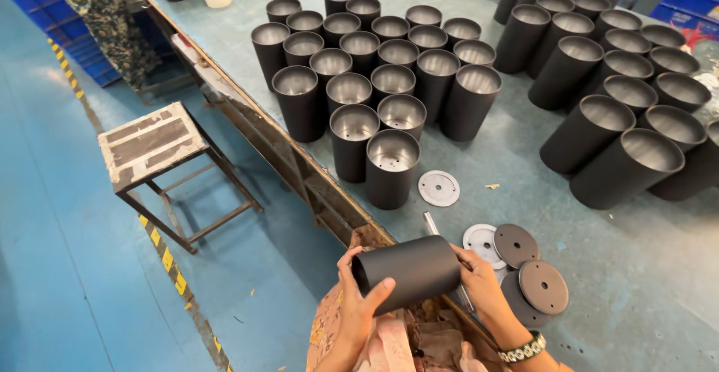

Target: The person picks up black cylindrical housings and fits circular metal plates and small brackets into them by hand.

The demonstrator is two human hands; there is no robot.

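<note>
Both hands, left hand (361, 297) and right hand (479, 282), clasp a black cylinder (408, 271) lying sideways, open end leftward, above the grey-green table (599, 319), beside a blue floor (60, 267)

The black cylinder (408, 271) hides the right hand's (479, 282) palm and part of the discs (524, 267). At the workbench's (599, 267) far-right edge, cylinders (700, 166) are cropped.
</note>
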